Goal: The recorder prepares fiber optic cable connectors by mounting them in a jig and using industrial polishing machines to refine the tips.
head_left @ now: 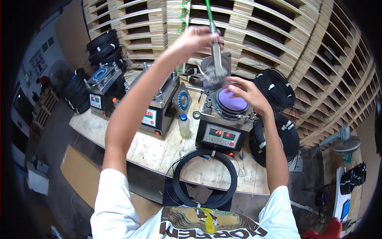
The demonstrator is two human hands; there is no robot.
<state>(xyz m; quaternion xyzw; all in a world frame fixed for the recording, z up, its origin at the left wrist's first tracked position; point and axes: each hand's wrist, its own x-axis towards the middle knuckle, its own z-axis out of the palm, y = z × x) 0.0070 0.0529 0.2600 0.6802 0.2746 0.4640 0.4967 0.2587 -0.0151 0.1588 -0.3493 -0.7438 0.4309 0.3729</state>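
Note:
High in front of me, my left hand (199, 39) is closed round a silver air gun (217, 59), which hangs from a green hose (210, 12). The tool's lower end is smeared by motion against a metal plate behind it. My right hand (251, 95) is spread, its fingers bent over the purple round pad (229, 100) of a bench polishing machine (221, 133). Nothing shows between these fingers. Red digits glow on the machine's front panel. Near the table's front edge, a coil of black cable (179, 175) overhangs toward me.
Left of the machine stand a blue-capped bottle (184, 126), a fixture plate with a blue ring (183, 100), and two more machines (153, 115). Black cable coils (274, 89) are piled to the right. Stacked wooden pallets (274, 36) rise behind the wooden table (167, 149).

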